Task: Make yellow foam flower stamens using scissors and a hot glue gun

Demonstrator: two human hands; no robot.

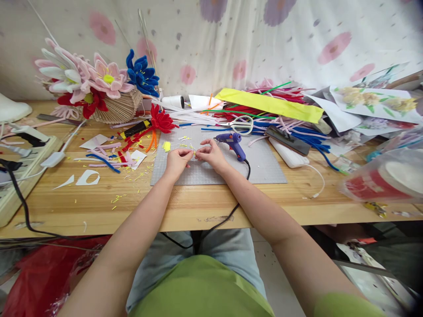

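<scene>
Both hands meet over the grey cutting mat (pixel 264 169). My left hand (pixel 178 162) is closed, thumb and finger pinched on a thin pale strand. Close beside it, my right hand (pixel 210 155) pinches at the same spot; what lies between its fingertips is too small to name. A small yellow piece (pixel 166 146) rests on the mat just behind my left hand, with thin yellow and white bits near it. The purple glue gun (pixel 233 143) lies on the mat to the right of my right hand, its black cord running down over the table's front edge.
White-handled scissors (pixel 243 125) and a dark phone (pixel 287 141) lie behind the mat, among piled pipe cleaners. A red fuzzy flower (pixel 161 119) and a yellow-black cutter (pixel 135 129) are left of them. Power strip (pixel 29 176) at far left; bagged cup (pixel 383 180) at right.
</scene>
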